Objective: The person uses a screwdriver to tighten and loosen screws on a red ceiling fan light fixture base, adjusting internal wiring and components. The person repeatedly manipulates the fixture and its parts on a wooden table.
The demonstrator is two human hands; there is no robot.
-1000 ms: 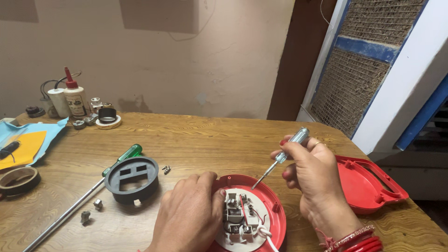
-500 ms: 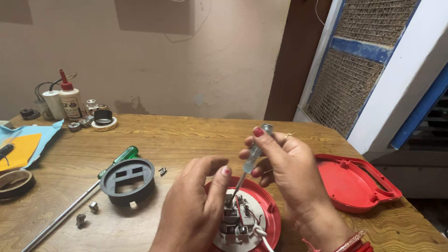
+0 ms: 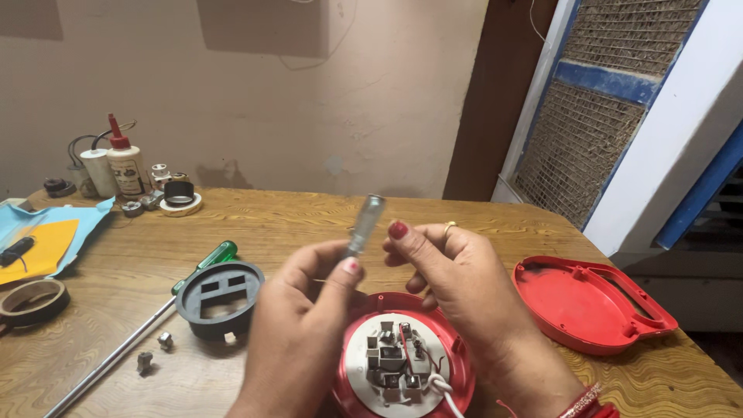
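Observation:
A small screwdriver [image 3: 366, 220] with a clear handle stands nearly upright between my two hands. My left hand [image 3: 298, 333] pinches its shaft with thumb and fingers. My right hand [image 3: 464, 286] grips it from the other side, thumb near the handle. Below the hands lies a round red housing [image 3: 458, 364] on the wooden table; its white inner plate [image 3: 362, 381] carries grey terminal blocks and red, black and white wires. The screwdriver's tip is hidden behind my left hand.
A red cover [image 3: 580, 302] lies to the right. Left of the housing are a black round socket part [image 3: 220, 298], a long green-handled screwdriver [image 3: 209, 263] and two loose screws [image 3: 155, 352]. A tape roll [image 3: 32, 300], coloured sheets [image 3: 46, 232] and a glue bottle [image 3: 124, 166] sit farther left.
My right hand lifted the screwdriver off the housing and turned it upright. My left hand rose from the housing and took hold of the shaft.

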